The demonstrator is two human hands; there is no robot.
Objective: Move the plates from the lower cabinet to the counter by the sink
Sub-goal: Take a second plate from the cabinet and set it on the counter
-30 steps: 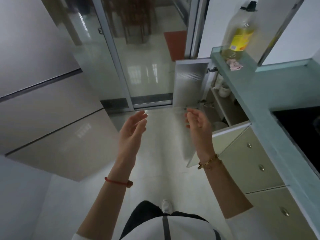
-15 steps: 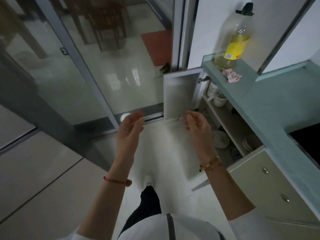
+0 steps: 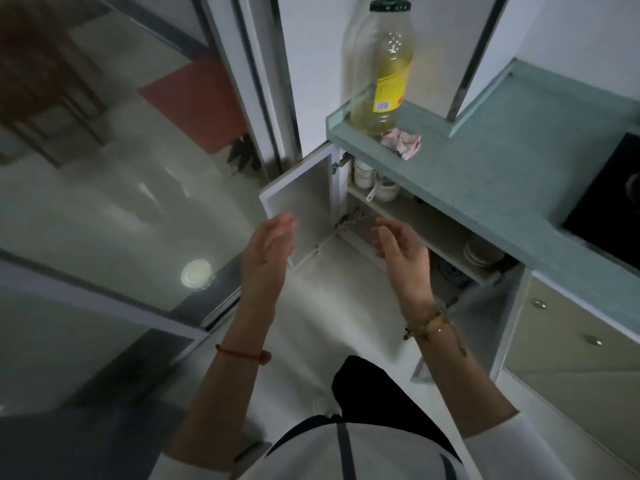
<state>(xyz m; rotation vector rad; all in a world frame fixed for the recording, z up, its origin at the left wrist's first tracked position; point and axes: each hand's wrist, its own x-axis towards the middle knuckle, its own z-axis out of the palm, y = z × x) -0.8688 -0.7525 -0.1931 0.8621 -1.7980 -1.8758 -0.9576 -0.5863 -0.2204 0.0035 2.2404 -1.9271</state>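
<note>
Pale kitchen floor (image 3: pixel 332 306) lies under the left hand (image 3: pixel 268 247) and right hand (image 3: pixel 403 252), both spread and empty, raised apart before the open lower cabinet (image 3: pixel 415 220), where stacked plates (image 3: pixel 479 252) sit on its shelf beneath the green tabletop (image 3: pixel 502 174).

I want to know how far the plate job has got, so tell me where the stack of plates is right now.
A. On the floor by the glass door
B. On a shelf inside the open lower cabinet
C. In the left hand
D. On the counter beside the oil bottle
B: the stack of plates sits on a shelf inside the open lower cabinet, while the left hand and right hand are both empty in front of it.
</note>
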